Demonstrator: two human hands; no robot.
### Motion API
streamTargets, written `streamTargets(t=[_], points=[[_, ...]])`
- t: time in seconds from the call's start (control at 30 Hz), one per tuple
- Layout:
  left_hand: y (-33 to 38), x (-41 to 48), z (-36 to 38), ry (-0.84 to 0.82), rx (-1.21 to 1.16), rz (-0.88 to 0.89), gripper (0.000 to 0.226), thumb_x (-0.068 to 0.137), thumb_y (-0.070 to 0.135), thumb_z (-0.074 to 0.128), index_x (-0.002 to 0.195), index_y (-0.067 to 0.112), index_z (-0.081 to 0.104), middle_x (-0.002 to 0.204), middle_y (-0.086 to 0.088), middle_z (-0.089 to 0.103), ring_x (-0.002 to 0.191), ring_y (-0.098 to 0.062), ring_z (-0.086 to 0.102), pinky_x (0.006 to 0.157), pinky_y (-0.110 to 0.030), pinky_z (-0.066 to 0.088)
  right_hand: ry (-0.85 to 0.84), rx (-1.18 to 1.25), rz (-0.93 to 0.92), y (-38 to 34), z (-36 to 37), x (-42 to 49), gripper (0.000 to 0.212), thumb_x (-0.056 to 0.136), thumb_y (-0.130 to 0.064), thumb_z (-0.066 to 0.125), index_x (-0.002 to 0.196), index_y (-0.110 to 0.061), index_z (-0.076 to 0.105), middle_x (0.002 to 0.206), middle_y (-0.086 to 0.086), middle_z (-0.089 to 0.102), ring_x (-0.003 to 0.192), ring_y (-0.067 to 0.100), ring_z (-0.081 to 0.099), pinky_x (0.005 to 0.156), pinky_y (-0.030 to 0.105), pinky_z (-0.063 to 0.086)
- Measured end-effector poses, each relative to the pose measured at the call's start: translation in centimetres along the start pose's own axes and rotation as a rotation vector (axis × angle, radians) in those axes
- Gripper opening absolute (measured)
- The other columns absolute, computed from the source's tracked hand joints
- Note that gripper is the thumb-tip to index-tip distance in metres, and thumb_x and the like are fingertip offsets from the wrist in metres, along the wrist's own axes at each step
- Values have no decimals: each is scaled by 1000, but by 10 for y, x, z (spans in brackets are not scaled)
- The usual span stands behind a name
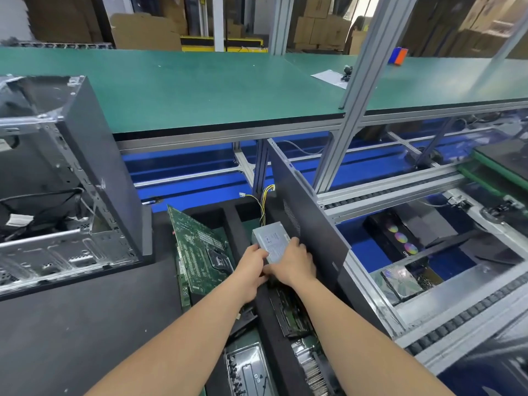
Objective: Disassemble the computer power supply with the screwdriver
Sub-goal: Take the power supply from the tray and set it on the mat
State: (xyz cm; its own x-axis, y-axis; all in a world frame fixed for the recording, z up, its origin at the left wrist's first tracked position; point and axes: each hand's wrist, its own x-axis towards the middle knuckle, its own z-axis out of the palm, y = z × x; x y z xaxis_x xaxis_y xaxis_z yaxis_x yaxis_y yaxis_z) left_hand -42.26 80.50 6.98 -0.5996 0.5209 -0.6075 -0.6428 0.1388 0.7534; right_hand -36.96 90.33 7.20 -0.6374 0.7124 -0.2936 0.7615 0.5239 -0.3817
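Just two bare forearms coming in from the bottom edge, no sleeves anywhere in shot, so whatever top is worn ends above the elbow or out of view. No gloves on the left hand (249,272) or the right hand (295,262), no watch, no wristband, no rings that I can spot. Fingernails look short and plain, unpainted as far as I can tell.

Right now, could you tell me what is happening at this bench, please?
A person has both hands on a grey power supply, left hand and right hand gripping its near end among black foam dividers. Its yellow and black wires trail away behind it. A green circuit board leans just to its left, with an opened computer case beyond. No screwdriver is visible.
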Motion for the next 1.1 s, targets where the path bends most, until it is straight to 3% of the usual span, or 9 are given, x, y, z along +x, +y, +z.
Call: streamTargets(t=[0.17, 0.27, 0.37, 0.47, 0.6, 0.73, 0.87, 0.97, 1.1], points=[[-3, 5, -8, -10, -24, -10, 48, 96, 11, 45, 135, 36, 59, 114, 2, 75, 88, -17, 63, 99, -40, 52, 95, -53, 3, -4, 0, 4, 99, 54, -70, 81, 129, -15, 45, 127, 9, 62, 118, 32, 60, 89, 41, 49], [1, 2, -8, 13, -72, -5, 47, 103, 20, 40, 142, 46, 48, 128, 1, 69, 116, -25, 63, 90, -41, 53, 241, -26, -35, -13, -8, -4, 94, 54, -75, 72, 125, -17, 52, 121, 5, 64, 115, 30, 59, 84, 41, 48], [6, -2, -9, 41, -135, -8, 39, 111, 38, 32, 147, 50, 38, 140, -1, 59, 125, -27, 57, 92, -48, 51, 320, -38, -109, -30, -25, -15, 91, 56, -74, 71, 126, -18, 54, 120, 4, 65, 113, 29, 58, 83, 42, 49], [10, -5, -12, 25, -194, -62, 48, 106, 52, 40, 153, 41, 39, 151, -15, 51, 137, -44, 49, 97, -58, 49, 393, -35, -176, -49, -47, -31, 94, 55, -73, 71, 130, -20, 53, 119, 3, 65, 113, 29, 58, 84, 43, 50], [14, -21, -14, -64, -289, -97, 57, 104, 57, 46, 150, 23, 48, 146, -21, 57, 109, -38, 69, 96, -55, 54, 462, -13, -207, -73, -73, -55, 96, 57, -68, 69, 140, -23, 46, 121, 2, 64, 110, 28, 57, 82, 42, 49], [25, -39, -22, -137, -492, -32, 57, 104, 61, 44, 142, 22, 58, 136, -19, 64, 132, -37, 59, 104, -53, 52, 496, 25, -252, -97, -89, -87, 106, 56, -69, 66, 150, -29, 39, 125, -1, 62, 112, 26, 56, 82, 41, 46], [45, -60, -47, -212, -554, 65, 59, 100, 67, 46, 137, 23, 63, 127, -11, 73, 113, -33, 72, 98, -52, 56, 502, 132, -240, -112, -110, -118, 100, 53, -72, 59, 146, -38, 43, 115, -7, 63, 105, 23, 60, 77, 39, 44], [61, -80, -74, -254, -510, 150, 60, 95, 69, 54, 136, 28, 66, 132, -10, 71, 122, -35, 68, 107, -58, 50, 471, 314, -189, -124, -124, -139, 94, 52, -71, 62, 141, -44, 49, 104, -15, 59, 91, 16, 54, 77, 37, 47], [80, -109, -109, -292, -548, 194, 66, 87, 68, 67, 134, 23, 69, 132, -15, 70, 123, -39, 66, 112, -60, 44, 387, 572, -142, -143, -132, -168, 93, 50, -72, 71, 138, -44, 56, 111, -16, 62, 97, 16, 59, 88, 46, 55]])
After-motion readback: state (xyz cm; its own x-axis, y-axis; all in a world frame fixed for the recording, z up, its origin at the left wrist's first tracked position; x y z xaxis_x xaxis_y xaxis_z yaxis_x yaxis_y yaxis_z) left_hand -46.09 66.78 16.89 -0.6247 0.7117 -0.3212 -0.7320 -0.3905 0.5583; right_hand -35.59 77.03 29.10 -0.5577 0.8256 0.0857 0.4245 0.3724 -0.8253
